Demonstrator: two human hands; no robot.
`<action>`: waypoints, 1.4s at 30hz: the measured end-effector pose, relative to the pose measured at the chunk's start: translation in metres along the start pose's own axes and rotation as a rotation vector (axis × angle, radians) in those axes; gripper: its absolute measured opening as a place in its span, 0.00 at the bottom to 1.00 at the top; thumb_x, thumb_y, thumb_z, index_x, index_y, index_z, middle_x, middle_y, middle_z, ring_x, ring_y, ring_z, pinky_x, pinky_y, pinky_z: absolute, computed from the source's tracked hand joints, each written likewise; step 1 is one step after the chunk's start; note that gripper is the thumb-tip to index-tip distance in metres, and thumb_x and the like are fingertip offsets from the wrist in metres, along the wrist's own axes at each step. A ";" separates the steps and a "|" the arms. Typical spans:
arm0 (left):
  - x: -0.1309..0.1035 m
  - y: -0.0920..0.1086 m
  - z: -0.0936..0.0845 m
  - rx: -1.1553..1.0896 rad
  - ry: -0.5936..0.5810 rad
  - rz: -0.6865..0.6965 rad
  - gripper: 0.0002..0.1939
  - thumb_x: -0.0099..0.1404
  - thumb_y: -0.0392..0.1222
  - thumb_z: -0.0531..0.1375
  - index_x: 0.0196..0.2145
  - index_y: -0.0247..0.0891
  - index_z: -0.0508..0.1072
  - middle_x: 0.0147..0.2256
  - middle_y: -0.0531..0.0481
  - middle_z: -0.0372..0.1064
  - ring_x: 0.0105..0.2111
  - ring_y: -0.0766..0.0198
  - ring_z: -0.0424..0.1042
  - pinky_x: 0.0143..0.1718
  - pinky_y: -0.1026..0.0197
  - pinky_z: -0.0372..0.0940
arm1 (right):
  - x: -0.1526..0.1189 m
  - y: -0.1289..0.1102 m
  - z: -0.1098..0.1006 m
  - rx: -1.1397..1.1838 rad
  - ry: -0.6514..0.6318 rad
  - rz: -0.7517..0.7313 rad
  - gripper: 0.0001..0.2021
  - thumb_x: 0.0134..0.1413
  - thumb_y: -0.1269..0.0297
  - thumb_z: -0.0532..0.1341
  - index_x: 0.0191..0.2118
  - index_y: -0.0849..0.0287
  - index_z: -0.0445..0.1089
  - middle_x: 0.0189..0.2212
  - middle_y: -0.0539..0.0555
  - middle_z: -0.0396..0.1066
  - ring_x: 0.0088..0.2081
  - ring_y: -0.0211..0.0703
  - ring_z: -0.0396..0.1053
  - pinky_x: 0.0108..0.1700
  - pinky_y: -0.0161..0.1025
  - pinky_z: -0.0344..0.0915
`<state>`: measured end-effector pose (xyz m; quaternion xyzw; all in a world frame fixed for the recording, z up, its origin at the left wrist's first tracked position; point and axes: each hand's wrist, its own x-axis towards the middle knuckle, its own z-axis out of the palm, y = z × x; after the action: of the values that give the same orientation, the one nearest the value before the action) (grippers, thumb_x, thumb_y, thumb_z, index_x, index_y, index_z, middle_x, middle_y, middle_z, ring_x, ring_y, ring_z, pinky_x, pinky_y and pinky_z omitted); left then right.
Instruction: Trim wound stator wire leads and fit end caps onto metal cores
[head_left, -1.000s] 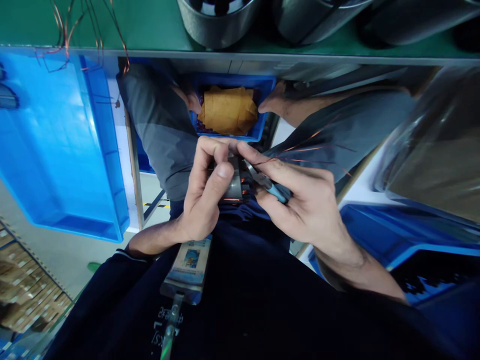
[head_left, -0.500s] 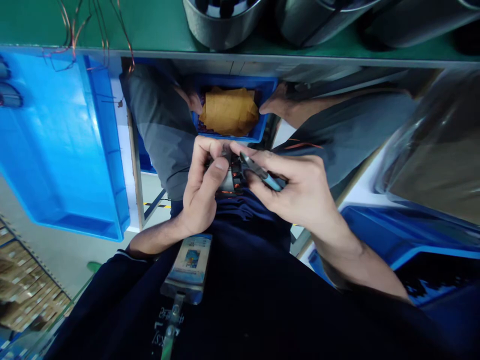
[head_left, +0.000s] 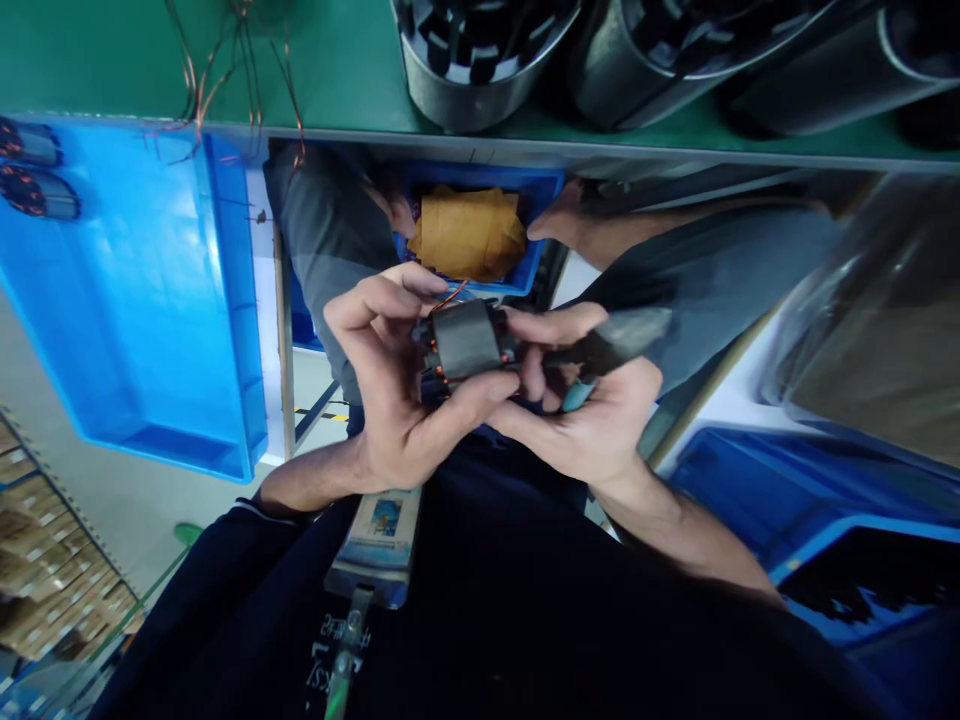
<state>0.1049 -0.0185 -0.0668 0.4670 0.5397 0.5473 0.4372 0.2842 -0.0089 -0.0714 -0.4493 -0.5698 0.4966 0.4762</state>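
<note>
One wire-wound stator core (head_left: 466, 340) now shows plainly between the fingers: the left hand (head_left: 397, 390) grips it by fingertips and thumb, while fingers of the right hand (head_left: 589, 430) meet its far end. The pliers (head_left: 626, 338), blurred in the right hand's grasp, have swung away from the core, so tool work seems paused for repositioning.

Green bench top (head_left: 120, 60) crosses the upper view; floor (head_left: 135, 500) pale grey, bearing black-and-yellow striped marking (head_left: 337, 415); brown stacks (head_left: 60, 580), apparently cartons, at lower left; lighting cool, uneven, brighter leftward
</note>
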 end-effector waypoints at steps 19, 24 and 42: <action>-0.006 0.001 -0.077 0.223 -0.200 0.398 0.51 0.61 0.64 0.88 0.75 0.49 0.81 0.55 0.43 0.92 0.48 0.43 0.95 0.46 0.50 0.94 | 0.013 0.003 0.013 0.144 -0.421 -0.243 0.15 0.84 0.52 0.69 0.41 0.52 0.74 0.29 0.48 0.68 0.30 0.40 0.66 0.32 0.40 0.63; -0.009 0.015 -0.133 0.372 -0.214 0.442 0.44 0.64 0.63 0.86 0.71 0.46 0.83 0.50 0.43 0.93 0.45 0.47 0.95 0.42 0.53 0.92 | 0.017 -0.009 0.027 0.129 -0.493 -0.180 0.13 0.85 0.49 0.68 0.56 0.53 0.80 0.30 0.45 0.72 0.29 0.36 0.73 0.36 0.33 0.73; 0.156 0.008 -0.450 1.739 -0.210 -0.631 0.33 0.78 0.51 0.73 0.75 0.39 0.76 0.71 0.34 0.77 0.64 0.42 0.81 0.72 0.32 0.74 | -0.020 0.012 0.032 -0.155 -0.592 0.222 0.09 0.79 0.51 0.71 0.55 0.42 0.88 0.46 0.46 0.89 0.39 0.35 0.87 0.45 0.23 0.80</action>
<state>-0.3657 0.0523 -0.0442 0.5092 0.8196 -0.2390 0.1088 0.2554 -0.0317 -0.0867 -0.3797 -0.6673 0.6097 0.1972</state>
